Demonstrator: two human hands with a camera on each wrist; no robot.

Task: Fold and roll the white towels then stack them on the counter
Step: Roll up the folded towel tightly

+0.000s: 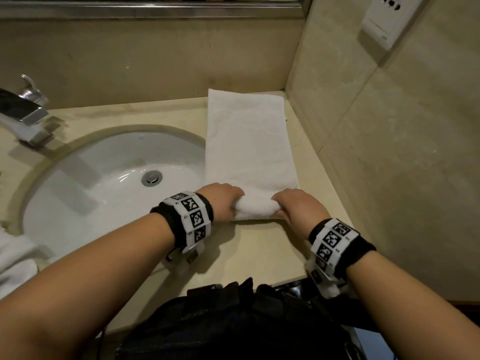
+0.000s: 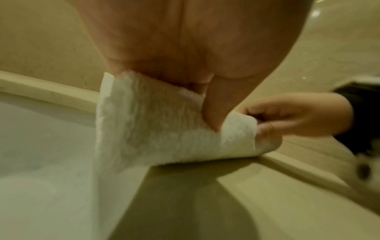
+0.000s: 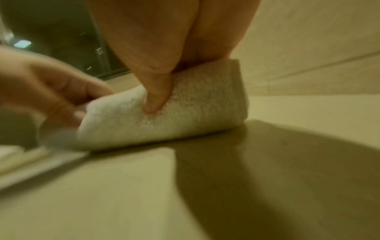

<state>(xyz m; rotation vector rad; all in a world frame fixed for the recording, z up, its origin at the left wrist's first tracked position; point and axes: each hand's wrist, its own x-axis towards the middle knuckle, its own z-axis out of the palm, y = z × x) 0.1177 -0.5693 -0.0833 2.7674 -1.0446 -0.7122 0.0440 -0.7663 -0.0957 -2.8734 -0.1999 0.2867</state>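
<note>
A white towel (image 1: 249, 141), folded into a long strip, lies on the beige counter (image 1: 259, 250) to the right of the sink, reaching back to the wall. Its near end is curled into a small roll (image 1: 255, 207). My left hand (image 1: 223, 201) grips the roll's left end, and my right hand (image 1: 298, 206) grips its right end. In the left wrist view the left thumb presses into the roll (image 2: 164, 138), with the right hand (image 2: 287, 118) beyond it. In the right wrist view the right thumb digs into the roll (image 3: 185, 116), and the left hand (image 3: 47, 91) appears blurred.
A white basin (image 1: 85, 183) with a drain (image 1: 152, 178) sits left of the towel, and a chrome faucet (image 1: 26, 113) stands at the far left. More white cloth (image 1: 15, 258) lies at the left edge. A wall with a socket plate (image 1: 387, 22) bounds the right.
</note>
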